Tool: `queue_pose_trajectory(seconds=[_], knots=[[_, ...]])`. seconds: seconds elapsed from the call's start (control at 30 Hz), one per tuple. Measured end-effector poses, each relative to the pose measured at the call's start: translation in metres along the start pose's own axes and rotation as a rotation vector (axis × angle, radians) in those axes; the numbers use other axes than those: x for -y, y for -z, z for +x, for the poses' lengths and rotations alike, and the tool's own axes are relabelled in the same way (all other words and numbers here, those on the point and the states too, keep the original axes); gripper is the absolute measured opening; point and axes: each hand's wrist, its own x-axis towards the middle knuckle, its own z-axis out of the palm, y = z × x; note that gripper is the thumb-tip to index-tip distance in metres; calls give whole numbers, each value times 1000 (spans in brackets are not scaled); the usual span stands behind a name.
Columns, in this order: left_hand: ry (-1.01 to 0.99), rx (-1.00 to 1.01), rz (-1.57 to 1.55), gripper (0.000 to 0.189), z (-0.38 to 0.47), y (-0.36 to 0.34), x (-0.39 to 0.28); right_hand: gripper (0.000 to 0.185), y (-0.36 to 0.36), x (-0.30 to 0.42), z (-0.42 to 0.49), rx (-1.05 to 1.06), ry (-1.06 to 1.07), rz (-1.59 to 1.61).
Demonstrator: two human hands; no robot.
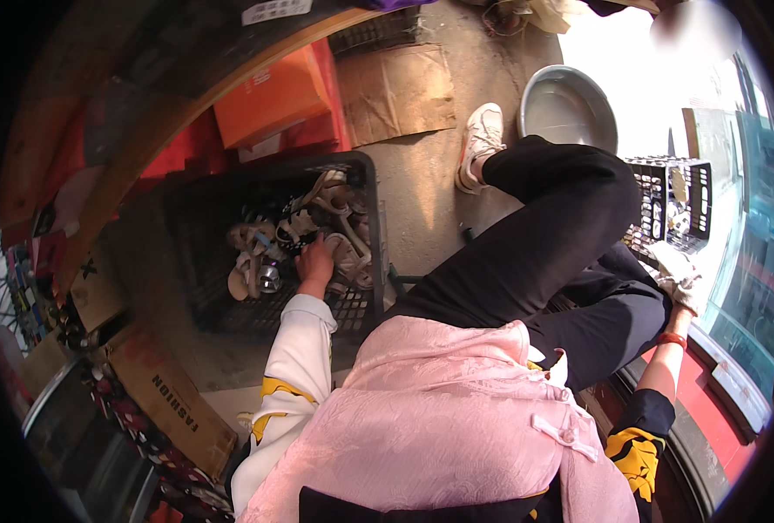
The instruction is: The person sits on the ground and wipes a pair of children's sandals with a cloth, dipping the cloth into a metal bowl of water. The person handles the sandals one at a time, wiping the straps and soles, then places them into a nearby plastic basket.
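My left hand reaches into a black plastic crate at the left. Its fingers rest among the sandals, and whether they grip one is hard to see. Around it lie a dark sandal, a beige strappy sandal and another pale sandal. A shiny silver round object sits just left of the hand. Beside my bent leg at the far right is my right hand, covered by a whitish glove or cloth. Its fingers are not clearly visible.
A metal basin stands on the floor beyond my knee. Another black crate is at the right, near a glass panel. An orange box and flattened cardboard lie ahead. A cardboard box stands lower left.
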Motion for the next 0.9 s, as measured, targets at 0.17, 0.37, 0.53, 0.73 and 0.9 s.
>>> queue_pose_trajectory(seconds=[0.17,0.37,0.53,0.73,0.9], knots=[[-117,-36,-290,50,38,-56,63,31,23,61,-1,-215,-249,309],[-361,41,-288,36,43,-49,67,27,6,38,-17,-517,-765,1407],[-336,31,-405,32,21,-39,82,18,12,33,-22,-706,-1057,1930],[-304,98,-407,29,4,-29,76,21,46,49,-14,-144,-984,1099],[-420,-6,-280,30,9,-33,78,28,50,51,-9,-39,-434,59]])
